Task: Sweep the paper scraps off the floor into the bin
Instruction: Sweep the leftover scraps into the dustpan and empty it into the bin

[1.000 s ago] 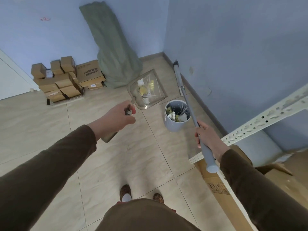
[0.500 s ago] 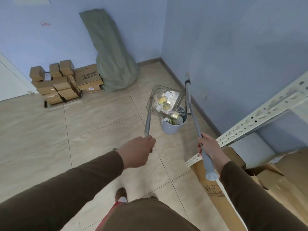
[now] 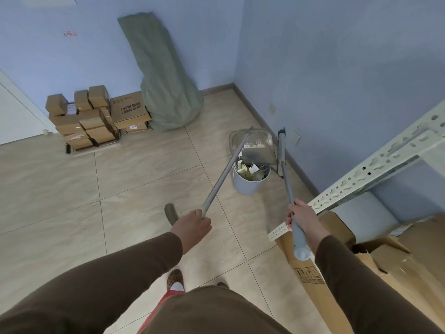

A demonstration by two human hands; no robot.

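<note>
A small pale blue bin [image 3: 248,183] stands on the tiled floor near the right wall, filled with white and yellow paper scraps [image 3: 249,170]. My left hand [image 3: 192,226] grips the long grey handle of a clear dustpan [image 3: 256,145], which is tipped up over the far side of the bin; its pan looks empty. My right hand [image 3: 302,219] grips the grey broom handle [image 3: 287,189]. The broom runs up to its head against the wall beside the bin.
A green sack [image 3: 163,75] leans in the far corner, with stacked cardboard boxes [image 3: 96,116] to its left. A perforated metal rail [image 3: 375,157] and large torn cartons [image 3: 361,261] crowd the right side. My feet [image 3: 175,279] stand on the tiles.
The dustpan has tipped further up over the bin and its scraps have dropped into the bin. My left hand has drawn back toward me; the broom stays about where it was.
</note>
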